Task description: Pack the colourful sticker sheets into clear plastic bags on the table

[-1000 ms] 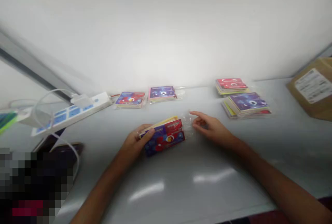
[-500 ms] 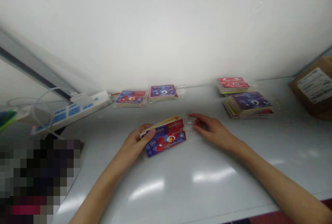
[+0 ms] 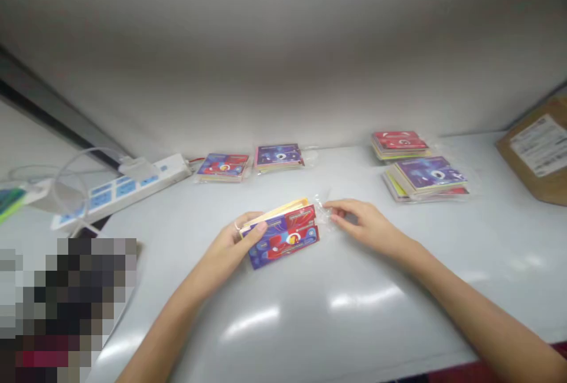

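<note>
Query: Left hand (image 3: 241, 241), state?
Me: Gripping the left end of a red-and-blue card packet (image 3: 286, 236). My thumb lies across the printed face; the other fingers go behind it, mostly hidden.

Query: Location of that packet?
Me: In front of me, between my two hands, over the pale grey table (image 3: 363, 341). Printed face toward me, right end angled away. Yellow edges show along the far side. Contact between its lower edge and the table: cannot tell.

Query: Right hand (image 3: 361, 220)?
Me: Fingers curled, index fingertip at the clear plastic flap (image 3: 322, 211) on the packet's right end. Whether index and thumb pinch the film: cannot tell; it is transparent and slightly blurred.

Query: Surroundings?
Me: Far edge, left of centre: a second red-and-blue packet (image 3: 222, 166), with a purple packet (image 3: 280, 156) just beside it. Far right: a red packet (image 3: 400, 141) and, nearer me, a purple-topped stack (image 3: 429, 174). Beyond those, a cardboard box (image 3: 527, 176) with a white label. At left, a white power strip (image 3: 170, 173) with blue socket faces and a white plug (image 3: 138, 168) seated in it.
</note>
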A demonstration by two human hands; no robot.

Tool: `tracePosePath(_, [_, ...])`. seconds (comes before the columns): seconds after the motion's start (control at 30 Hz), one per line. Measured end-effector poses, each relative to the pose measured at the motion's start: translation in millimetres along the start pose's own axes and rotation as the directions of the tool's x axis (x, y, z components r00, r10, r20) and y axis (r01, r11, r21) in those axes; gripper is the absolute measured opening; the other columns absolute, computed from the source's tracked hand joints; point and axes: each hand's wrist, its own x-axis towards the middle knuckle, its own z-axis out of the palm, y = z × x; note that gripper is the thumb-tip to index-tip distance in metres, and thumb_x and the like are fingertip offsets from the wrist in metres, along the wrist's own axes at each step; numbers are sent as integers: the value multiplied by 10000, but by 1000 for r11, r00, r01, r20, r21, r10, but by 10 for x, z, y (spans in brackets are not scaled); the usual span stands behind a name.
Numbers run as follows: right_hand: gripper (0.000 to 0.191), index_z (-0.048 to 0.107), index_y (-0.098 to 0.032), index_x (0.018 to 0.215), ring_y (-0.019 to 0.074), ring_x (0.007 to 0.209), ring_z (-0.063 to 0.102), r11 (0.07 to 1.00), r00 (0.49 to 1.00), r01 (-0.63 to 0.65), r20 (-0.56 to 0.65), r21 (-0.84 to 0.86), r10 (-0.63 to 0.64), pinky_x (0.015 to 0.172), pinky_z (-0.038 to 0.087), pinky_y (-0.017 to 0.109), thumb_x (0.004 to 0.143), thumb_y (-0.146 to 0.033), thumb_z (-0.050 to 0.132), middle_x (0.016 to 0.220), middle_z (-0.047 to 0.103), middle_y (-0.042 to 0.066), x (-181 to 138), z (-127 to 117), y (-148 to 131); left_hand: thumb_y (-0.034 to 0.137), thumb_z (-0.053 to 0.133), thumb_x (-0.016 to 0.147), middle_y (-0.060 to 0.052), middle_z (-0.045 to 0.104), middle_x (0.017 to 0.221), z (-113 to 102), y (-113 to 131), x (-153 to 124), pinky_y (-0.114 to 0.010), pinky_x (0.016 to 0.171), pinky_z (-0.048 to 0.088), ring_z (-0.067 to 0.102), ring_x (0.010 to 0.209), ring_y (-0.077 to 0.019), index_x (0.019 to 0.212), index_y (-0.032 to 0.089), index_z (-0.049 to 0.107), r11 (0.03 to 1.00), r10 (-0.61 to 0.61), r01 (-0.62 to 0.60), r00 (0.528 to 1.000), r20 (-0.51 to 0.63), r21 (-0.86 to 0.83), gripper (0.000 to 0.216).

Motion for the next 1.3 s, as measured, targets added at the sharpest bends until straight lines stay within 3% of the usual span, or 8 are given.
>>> tracePosePath(0.4, [267,596,-193,1091,191,913,592,990,991,119,67,-75,-114,835,459,353,858,-240,476,1001,655,78,-15,-27,15,497,578,747,-32,680,957,10,13,0,-336,778,478,629,847,-227,1019,204,570,1000,-8,8,1000,2,-2,400])
tracePosePath(1.3, [292,583,-189,1118,205,936,578,979,980,178,102,-100,-168,846,456,376,842,-244,501,1009,638,90,-26,-44,21,496,559,761,-35,668,990,4,4,3,-342,806,458,611,886,-235,1049,210,567,1000,2,-2,1000,0,28,406])
